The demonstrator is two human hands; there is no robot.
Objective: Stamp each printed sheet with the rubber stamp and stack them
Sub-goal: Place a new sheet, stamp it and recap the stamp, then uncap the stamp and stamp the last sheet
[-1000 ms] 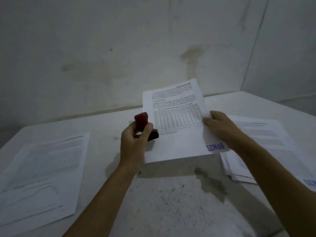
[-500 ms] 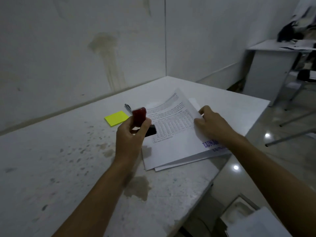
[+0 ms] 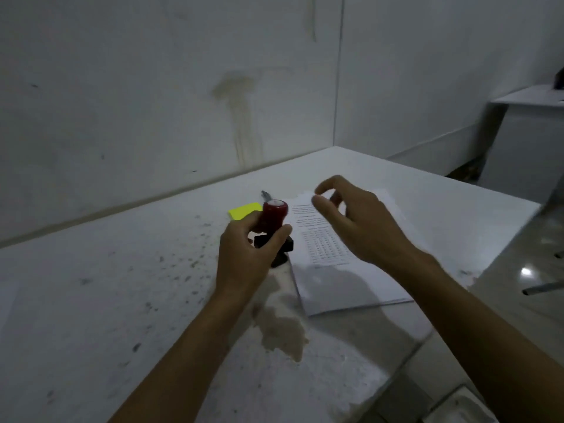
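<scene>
Left hand [image 3: 244, 257] gripping rubber stamp [image 3: 273, 219] by its red handle, black base down, above white tabletop [image 3: 122, 300] just left of stack of printed sheets [image 3: 332, 270]. Right hand [image 3: 357, 221] raised over the stack, fingers [image 3: 323, 206] loosely curled, holding nothing. Yellow sticky pad [image 3: 244, 210] and pen [image 3: 266, 195] behind the stamp. Brownish stain [image 3: 280, 331] on tabletop near the stack's front corner. Stained wall [image 3: 152, 87] behind.
</scene>
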